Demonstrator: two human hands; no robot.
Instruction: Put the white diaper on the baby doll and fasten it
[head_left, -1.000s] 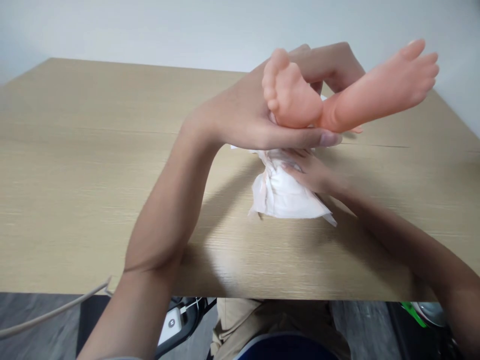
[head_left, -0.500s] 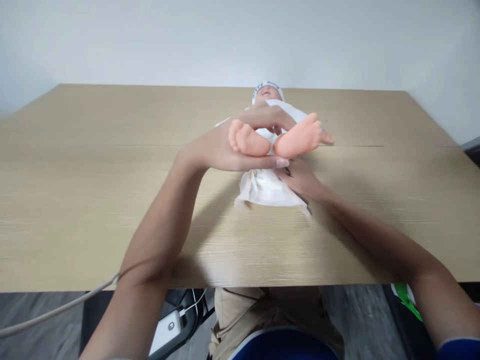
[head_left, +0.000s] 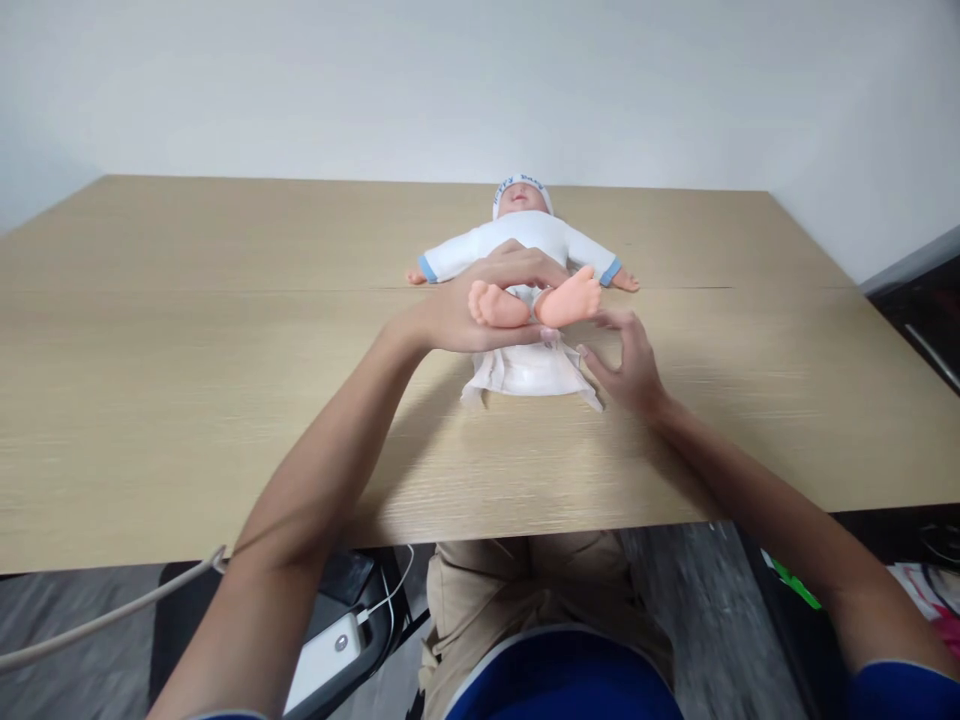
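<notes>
A baby doll in a white top with blue cuffs and a lettered white cap lies on its back, feet toward me. My left hand is closed around the doll's raised legs, its thumb under the feet and its fingers over them. Beneath the legs, a white diaper is spread on the table, its near end flared toward me. My right hand is just right of the diaper, thumb and fingers apart, with nothing seen in it. The doll's bottom is hidden behind my left hand and the feet.
The wooden table runs back to a pale wall. A beige cable passes by my left forearm. Below the table edge at left sits a white device with a plugged-in cord. Dark furniture stands at the right.
My right hand has drawn back to the right from under the doll's legs and opened. My left hand still holds the legs, now slightly lower. The view has shifted, showing more of the doll's top.
</notes>
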